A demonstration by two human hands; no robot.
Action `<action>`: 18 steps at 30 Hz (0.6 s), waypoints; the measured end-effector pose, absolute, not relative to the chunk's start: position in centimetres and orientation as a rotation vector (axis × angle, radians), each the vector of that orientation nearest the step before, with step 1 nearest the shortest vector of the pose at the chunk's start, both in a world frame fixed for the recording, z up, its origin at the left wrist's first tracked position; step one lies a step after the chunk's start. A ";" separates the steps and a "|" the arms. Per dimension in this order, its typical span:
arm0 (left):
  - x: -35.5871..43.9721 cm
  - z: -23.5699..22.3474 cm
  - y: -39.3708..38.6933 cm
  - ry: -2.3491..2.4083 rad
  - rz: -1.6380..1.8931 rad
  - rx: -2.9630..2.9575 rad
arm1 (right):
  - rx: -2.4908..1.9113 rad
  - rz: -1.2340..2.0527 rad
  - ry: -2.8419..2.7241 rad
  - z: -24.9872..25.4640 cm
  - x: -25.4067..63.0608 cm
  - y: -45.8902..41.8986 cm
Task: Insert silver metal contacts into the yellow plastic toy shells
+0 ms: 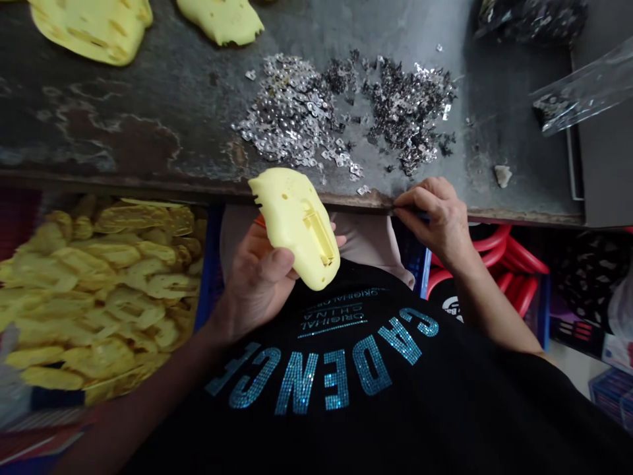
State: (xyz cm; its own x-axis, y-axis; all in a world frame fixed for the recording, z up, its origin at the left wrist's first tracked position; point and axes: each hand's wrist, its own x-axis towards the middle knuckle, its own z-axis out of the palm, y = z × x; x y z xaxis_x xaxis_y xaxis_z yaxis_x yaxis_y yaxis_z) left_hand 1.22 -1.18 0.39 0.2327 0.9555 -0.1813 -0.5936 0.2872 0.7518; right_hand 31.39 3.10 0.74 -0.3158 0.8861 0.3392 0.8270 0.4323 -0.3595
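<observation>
My left hand (262, 270) is closed around a yellow plastic shell (299, 224), tilted above my lap with its rectangular battery recess facing up. A bit of orange shows behind the shell, partly hidden by it. At the table edge, my right hand (435, 214) has thumb and forefinger pinched together. A tiny dark thing seems to be at its fingertips, too small to name. Just beyond on the table lie a heap of shiny metal contact plates (294, 112) and a darker heap of small metal clips (413, 112).
Two more yellow shells (93, 26) lie at the table's far left. A bin of yellow plastic parts (109, 277) stands below on the left. Red curved parts (509, 264) fill a blue crate on the right. Plastic bags (583, 92) of small metal parts rest at the right.
</observation>
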 end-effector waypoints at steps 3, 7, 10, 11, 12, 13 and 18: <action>1.4 0.5 -1.3 0.685 1.141 0.572 | -1.407 0.140 -2.179 0.5 31.7 2.8; 1.9 0.7 -1.2 0.684 1.075 0.479 | -1.346 0.222 -2.077 0.7 31.3 2.1; 2.1 0.7 -0.9 0.686 0.950 0.479 | -1.163 0.653 -1.808 2.0 29.9 1.7; 2.1 0.7 -0.8 0.680 0.897 0.485 | -1.076 0.796 -1.727 2.7 29.2 1.7; 2.0 0.6 -0.7 0.670 0.849 0.490 | -0.999 0.904 -1.683 3.3 28.6 1.7; 2.0 0.5 -0.7 0.653 0.807 0.491 | -0.944 0.980 -1.683 4.0 28.0 1.9; 1.5 0.5 -0.9 0.567 0.733 0.516 | -0.910 1.025 -1.966 6.5 26.3 3.8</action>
State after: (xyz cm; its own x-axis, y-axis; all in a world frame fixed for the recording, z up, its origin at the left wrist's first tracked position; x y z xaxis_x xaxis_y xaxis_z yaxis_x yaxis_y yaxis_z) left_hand 1.52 -0.85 0.50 0.6095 0.7363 -0.2940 -0.4703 0.6343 0.6137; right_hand 26.32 3.76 6.48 -0.4851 0.8303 0.2743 0.2503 0.4325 -0.8662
